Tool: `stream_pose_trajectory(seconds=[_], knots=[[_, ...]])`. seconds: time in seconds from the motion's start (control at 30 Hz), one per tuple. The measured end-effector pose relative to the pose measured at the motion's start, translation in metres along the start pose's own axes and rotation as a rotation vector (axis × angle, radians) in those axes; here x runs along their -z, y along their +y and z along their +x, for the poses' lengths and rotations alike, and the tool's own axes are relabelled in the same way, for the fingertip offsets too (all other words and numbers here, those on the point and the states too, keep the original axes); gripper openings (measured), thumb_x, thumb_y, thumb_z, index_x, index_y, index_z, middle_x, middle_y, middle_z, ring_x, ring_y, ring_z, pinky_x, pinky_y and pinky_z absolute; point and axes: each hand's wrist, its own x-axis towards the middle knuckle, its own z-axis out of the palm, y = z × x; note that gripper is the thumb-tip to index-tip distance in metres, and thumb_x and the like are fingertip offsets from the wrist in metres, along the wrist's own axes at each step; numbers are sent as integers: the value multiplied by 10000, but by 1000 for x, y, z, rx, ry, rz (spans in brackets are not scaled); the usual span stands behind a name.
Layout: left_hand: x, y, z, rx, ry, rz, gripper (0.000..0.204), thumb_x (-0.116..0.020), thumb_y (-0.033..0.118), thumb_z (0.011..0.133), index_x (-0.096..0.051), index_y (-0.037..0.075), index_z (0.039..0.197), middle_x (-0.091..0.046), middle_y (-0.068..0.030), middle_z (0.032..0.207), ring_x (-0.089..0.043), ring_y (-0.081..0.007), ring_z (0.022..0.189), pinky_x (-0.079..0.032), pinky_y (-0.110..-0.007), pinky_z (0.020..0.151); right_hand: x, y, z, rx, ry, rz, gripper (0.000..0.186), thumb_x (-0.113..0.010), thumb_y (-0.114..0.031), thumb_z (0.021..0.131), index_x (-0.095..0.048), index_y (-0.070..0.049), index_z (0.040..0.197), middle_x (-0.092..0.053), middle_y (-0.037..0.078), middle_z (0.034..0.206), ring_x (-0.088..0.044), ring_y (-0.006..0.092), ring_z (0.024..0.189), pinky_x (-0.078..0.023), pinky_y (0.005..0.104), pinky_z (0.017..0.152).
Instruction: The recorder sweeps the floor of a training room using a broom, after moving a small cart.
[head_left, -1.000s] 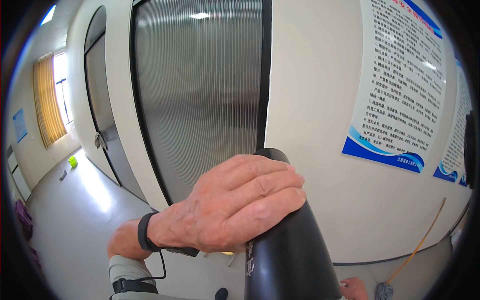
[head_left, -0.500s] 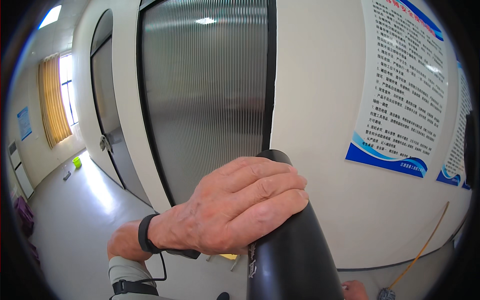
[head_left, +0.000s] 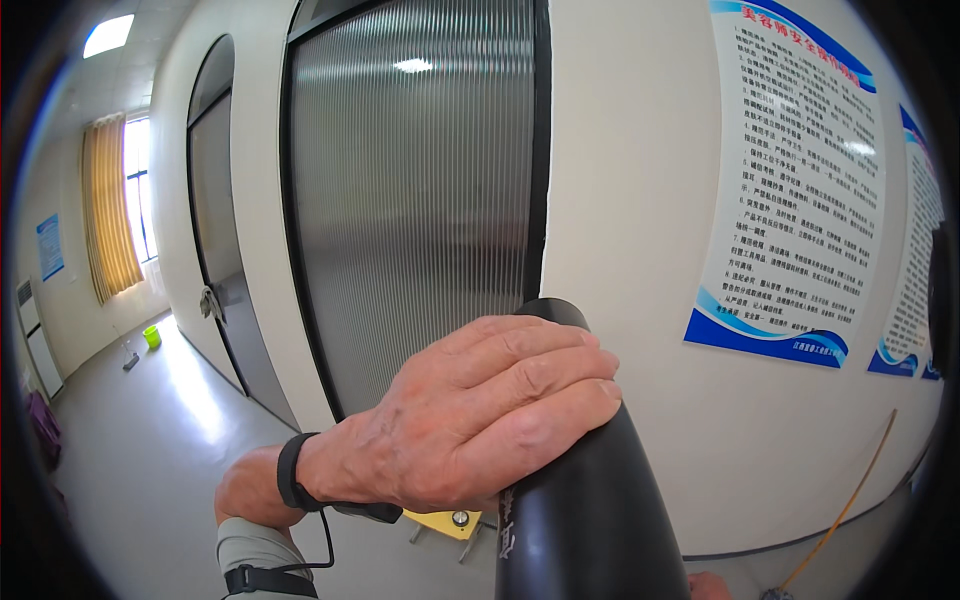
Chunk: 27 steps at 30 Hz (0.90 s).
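A large black cylinder (head_left: 590, 500) with pale writing on its side fills the lower middle of the view, its rounded top end pointing up and away. My left hand (head_left: 480, 410) is closed over its upper part, fingers together and bent around the far side; the thumb is hidden. A black band sits on that wrist, with a cable running down to a strap on the forearm. At the bottom edge, just right of the cylinder, a small part of my right hand (head_left: 708, 587) shows. Its fingers are hidden.
A ribbed glass panel (head_left: 420, 200) in a black frame and a white wall with posters (head_left: 785, 190) stand ahead. A yellow-topped object (head_left: 440, 523) with metal legs is low behind the cylinder. At right leans a mop (head_left: 845, 500). Far left, a green bin (head_left: 152, 337) stands on the floor.
The view has shifted slightly, so more of the posters' tops and the yellow object shows. My left hand keeps its hold on the cylinder.
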Motion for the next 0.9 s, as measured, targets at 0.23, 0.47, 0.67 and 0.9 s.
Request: stream_pose_trajectory(seconds=[0.23, 0.47, 0.67, 0.9], knots=[[1, 1, 2, 0, 5, 9, 229, -636, 64, 786, -572, -36, 982, -647, -192, 999, -650, -329, 903, -548, -405, 756, -7, 9, 6, 4, -10, -3, 452, -595, -415, 819, -653, -68, 1102, -579, 197, 1205, -542, 358, 1111, -435, 413, 958], [2, 3, 3, 13, -2, 5, 226, -639, 64, 788, -573, -32, 981, -648, -189, 1002, -650, -328, 910, -545, -400, 754, -4, 5, 4, -13, -29, 4, 457, -592, -421, 828, -650, -62, 1105, -576, 210, 1201, -514, 372, 1144, -408, 432, 987], [4, 4, 5, 4, 17, 13, 230, -638, 67, 792, -565, -29, 988, -649, -189, 1005, -650, -329, 911, -545, -405, 763, -19, 25, 13, 35, -8, -7, 465, -598, -408, 827, -639, -49, 1119, -568, 232, 1203, -482, 382, 1172, -385, 443, 1005], [4, 6, 6, 5, 6, 14, 236, -639, 71, 793, -560, -28, 993, -647, -189, 1010, -650, -330, 916, -545, -411, 767, -23, 28, 11, 39, 29, 42, 455, -605, -392, 816, -644, -40, 1101, -569, 232, 1203, -497, 387, 1153, -398, 443, 990]])
